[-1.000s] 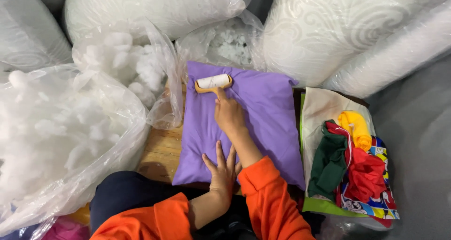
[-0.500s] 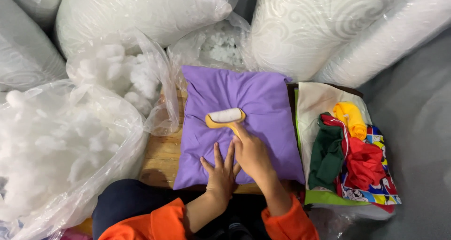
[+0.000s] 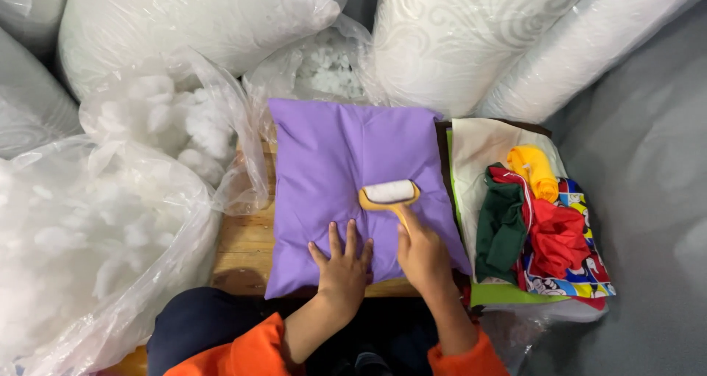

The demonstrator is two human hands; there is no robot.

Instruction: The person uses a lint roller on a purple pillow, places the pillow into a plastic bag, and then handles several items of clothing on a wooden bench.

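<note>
Down over a purple pillow (image 3: 346, 162), my right hand (image 3: 423, 254) is wrapped around the yellow handle of a lint roller (image 3: 389, 193), fingers closed on the grip, with the white roll lying flat across the fabric just right of the pillow's middle. My left hand (image 3: 342, 265) lies beside it, palm down and fingers spread, pressed on the pillow's near edge; the two hands are close but not touching. Both sleeves are orange.

The pillow sits on a wooden table (image 3: 243, 247), its near edge toward me and its far corners up against clear plastic bags (image 3: 110, 221) of white stuffing (image 3: 169, 118) to the left. A further open bag of loose white fill (image 3: 328, 67) stands behind the pillow. Big white rolls (image 3: 449, 37) wrapped in plastic crowd the back and right.

Just right of the pillow lies a pile of folded cloth (image 3: 541, 221): cream on the bottom, then dark green, red, a yellow roll and a bright patterned piece. It seems to rest on a green sheet at the table's edge, though the plastic below blurs that.
</note>
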